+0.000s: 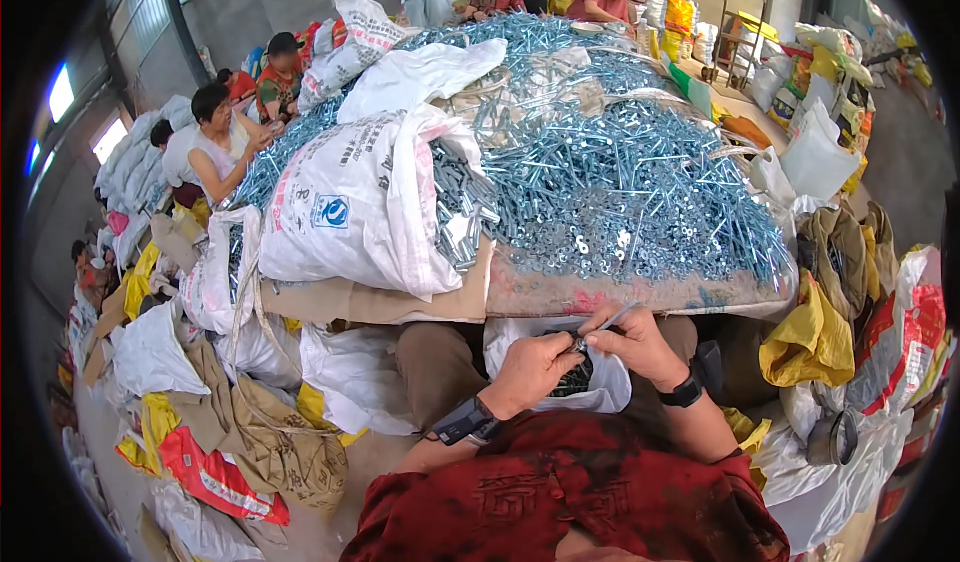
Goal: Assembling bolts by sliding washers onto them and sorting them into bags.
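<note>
1. Silver metal pc. (580, 346) was pinched between L grip (530, 368) and R grip (637, 346), prob. unfinished.
2. White bag (612, 393) below grips held some dk. pcs. (573, 380)
3. Blue-silver heap (615, 177) ahead lay loose; lots left, prob.

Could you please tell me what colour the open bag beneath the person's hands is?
The open bag is white, seen best in the head view.

White sack (370, 207): we see dark print (372, 152), a blue emblem (331, 212).
Red bag (205, 462): white lettering (220, 486).
Brown sack (280, 442): dark characters (304, 469).
</note>
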The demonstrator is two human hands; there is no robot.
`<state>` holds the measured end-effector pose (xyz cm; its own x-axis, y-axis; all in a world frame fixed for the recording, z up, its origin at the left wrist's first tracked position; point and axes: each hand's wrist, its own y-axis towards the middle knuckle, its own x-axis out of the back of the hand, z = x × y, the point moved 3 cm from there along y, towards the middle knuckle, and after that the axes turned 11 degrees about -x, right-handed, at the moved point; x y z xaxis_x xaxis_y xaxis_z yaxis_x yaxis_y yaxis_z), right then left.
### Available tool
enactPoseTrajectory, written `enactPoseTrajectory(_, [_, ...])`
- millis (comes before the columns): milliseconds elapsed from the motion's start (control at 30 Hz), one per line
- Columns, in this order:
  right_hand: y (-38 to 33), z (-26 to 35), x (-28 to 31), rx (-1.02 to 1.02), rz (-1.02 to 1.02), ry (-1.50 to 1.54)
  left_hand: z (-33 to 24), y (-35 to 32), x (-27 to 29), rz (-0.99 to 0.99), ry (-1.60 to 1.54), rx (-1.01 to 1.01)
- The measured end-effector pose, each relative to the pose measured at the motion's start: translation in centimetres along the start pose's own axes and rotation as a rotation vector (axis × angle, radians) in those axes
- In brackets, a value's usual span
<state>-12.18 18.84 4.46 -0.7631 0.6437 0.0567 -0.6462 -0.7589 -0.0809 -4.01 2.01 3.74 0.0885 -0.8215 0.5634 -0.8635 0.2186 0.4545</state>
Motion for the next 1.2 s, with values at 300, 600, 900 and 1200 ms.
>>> enactPoseTrajectory(300, [0.2,2.3,-6.6,0.279,-0.254,0.072,3.7,-1.5,0.4,-0.465,-0.097,0.129])
enactPoseTrajectory(600, [2.5,1.4,-6.1,0.193,-0.355,0.279,2.1,-1.9,1.0,-0.315,-0.126,0.048])
enactPoseTrajectory(900, [1.0,1.1,-4.4,0.18,-0.441,0.0,1.9,-2.2,0.3,-0.196,0.017,0.028])
enactPoseTrajectory(1200, [0.1,0.1,-1.8,0.166,-0.412,-0.226,-0.4,-1.8,-0.8,-0.099,0.148,-0.039])
